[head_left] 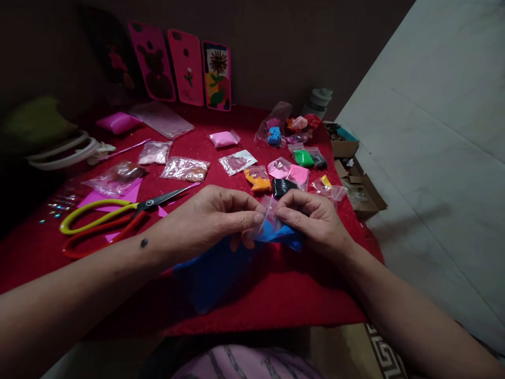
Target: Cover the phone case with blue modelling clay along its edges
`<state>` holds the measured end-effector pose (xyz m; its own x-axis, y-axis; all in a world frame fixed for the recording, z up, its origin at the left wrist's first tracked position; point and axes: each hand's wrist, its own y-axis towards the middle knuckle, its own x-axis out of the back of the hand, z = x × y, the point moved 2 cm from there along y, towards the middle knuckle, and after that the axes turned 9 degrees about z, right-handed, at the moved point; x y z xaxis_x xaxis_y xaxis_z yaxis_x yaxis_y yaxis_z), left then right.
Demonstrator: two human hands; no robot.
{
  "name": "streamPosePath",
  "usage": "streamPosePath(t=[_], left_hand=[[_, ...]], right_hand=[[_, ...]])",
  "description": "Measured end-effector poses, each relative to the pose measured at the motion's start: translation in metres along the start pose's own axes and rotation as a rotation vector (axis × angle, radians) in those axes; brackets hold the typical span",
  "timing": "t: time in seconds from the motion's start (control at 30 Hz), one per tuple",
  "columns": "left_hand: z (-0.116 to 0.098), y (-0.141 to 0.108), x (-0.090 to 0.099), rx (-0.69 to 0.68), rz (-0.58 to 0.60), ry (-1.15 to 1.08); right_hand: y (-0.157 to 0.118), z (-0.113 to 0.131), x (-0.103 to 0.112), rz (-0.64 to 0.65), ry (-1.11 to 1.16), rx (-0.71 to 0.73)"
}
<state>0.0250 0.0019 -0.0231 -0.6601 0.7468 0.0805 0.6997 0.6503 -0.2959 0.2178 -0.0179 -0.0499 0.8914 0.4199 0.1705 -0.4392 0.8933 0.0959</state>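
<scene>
A small clear bag with blue clay (pixel 272 230) is pinched between both hands above the red cloth. My left hand (pixel 224 213) grips its left edge with thumb and fingers. My right hand (pixel 315 218) closes on its right side and hides part of it. Under and in front of my left hand lies a flat blue piece (pixel 213 276). Just beyond the hands are bags of orange clay (pixel 258 181), black clay (pixel 283 187) and pink clay (pixel 299 175).
Scissors (pixel 136 213) with yellow and red handles lie at the left on pink paper. Decorated phone cases (pixel 185 68) lean at the back. More clay bags (pixel 224 139) are spread over the red cloth (pixel 300 295). Open cardboard boxes (pixel 365 187) stand beyond the right edge.
</scene>
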Motion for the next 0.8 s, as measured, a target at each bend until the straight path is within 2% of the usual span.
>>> streamPosePath(t=[0.13, 0.23, 0.37, 0.43, 0.63, 0.8], left_hand=[[0.0019, -0.0001, -0.0001, 0.0, 0.014, -0.017], [0.0023, 0.0002, -0.0003, -0.03, -0.02, -0.06], [0.0001, -0.0019, -0.0017, -0.11, -0.138, -0.045], [-0.0012, -0.0036, -0.0032, -0.143, -0.184, -0.007], [-0.0015, -0.0049, -0.0037, -0.197, -0.272, 0.025], [-0.0037, -0.0064, -0.0027, -0.372, -0.326, 0.134]], right_hand=[[-0.0015, 0.0003, -0.0003, -0.005, 0.017, -0.008], [-0.0026, -0.0002, -0.001, 0.001, 0.149, -0.042], [-0.0027, -0.0036, -0.0049, 0.175, 0.482, -0.232], [-0.0021, -0.0041, -0.0057, 0.208, 0.557, -0.27], [0.0005, -0.0041, -0.0077, 0.164, 0.623, -0.276], [0.0007, -0.0029, -0.0067, 0.087, 0.623, -0.274]])
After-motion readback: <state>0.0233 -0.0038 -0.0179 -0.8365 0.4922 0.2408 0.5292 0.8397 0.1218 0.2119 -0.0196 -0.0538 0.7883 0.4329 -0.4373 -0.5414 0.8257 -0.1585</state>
